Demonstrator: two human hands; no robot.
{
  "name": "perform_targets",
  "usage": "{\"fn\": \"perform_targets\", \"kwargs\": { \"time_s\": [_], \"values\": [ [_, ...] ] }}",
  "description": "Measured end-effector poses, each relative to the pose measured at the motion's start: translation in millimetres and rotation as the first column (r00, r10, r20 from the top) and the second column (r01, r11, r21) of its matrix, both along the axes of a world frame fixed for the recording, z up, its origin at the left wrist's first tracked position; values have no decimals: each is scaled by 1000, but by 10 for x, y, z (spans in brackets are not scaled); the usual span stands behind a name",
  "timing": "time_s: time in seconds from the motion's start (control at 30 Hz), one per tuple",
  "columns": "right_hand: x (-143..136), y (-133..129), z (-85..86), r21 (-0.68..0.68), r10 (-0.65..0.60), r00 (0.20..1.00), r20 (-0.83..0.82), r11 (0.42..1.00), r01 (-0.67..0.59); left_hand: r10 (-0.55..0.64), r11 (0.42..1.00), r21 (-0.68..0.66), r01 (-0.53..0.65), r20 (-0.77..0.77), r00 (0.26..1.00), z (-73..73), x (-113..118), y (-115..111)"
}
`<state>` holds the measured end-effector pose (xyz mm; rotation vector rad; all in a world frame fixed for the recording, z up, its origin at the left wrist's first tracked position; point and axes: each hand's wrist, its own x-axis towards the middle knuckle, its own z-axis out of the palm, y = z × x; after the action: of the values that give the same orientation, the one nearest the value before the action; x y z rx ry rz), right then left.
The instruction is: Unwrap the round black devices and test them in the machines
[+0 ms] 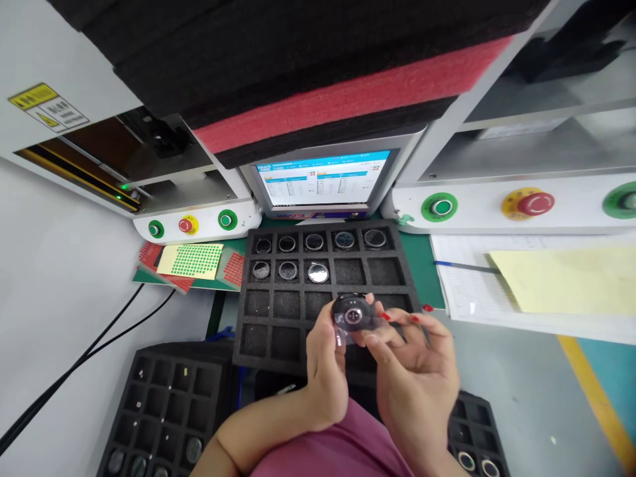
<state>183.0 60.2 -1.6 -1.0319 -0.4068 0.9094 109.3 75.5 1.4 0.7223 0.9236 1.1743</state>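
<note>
1. My left grip (328,374) is clamped on the watch (354,306), thumb and fingers around its edge, with the round sensor side facing up.
2. My right grip (416,374) has its thumb and fingertips at the watch's near right edge, by some clear film (342,331); I cannot tell whether they are pinched together on it.
3. Just beyond and partly beneath my grips I see the foam tray (325,228) on the green worktop (424,265): five round watch faces in its far row, three in the next.
4. Farther past my grips stands a lit screen (322,182).
5. Beyond my left grip, to its left, lies a sheet of green dots (191,260); nearer me on that side is a second tray (179,381).
6. Right of my right grip and farther off, yellow paper (571,281) overlaps a pen (464,266).
</note>
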Motion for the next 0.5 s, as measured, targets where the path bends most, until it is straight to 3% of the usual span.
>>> {"fn": "perform_targets", "kwargs": {
  "time_s": [0.17, 0.33, 0.5],
  "values": [
    [-13, 9, -25, -28, -9, 1000, 24, 1000, 9, 7, 999, 50, -7, 4, 1000, -3, -9, -10],
    [-17, 13, -32, -39, -8, 999, 34, 999, 9, -24, 979, 200, 45, -106, 994, -11, -30, -4],
    [-44, -5, -35, -33, -13, 998, 60, 999, 15, 37, 980, 199, 14, -253, 967, 6, -30, -9]
  ]
}}
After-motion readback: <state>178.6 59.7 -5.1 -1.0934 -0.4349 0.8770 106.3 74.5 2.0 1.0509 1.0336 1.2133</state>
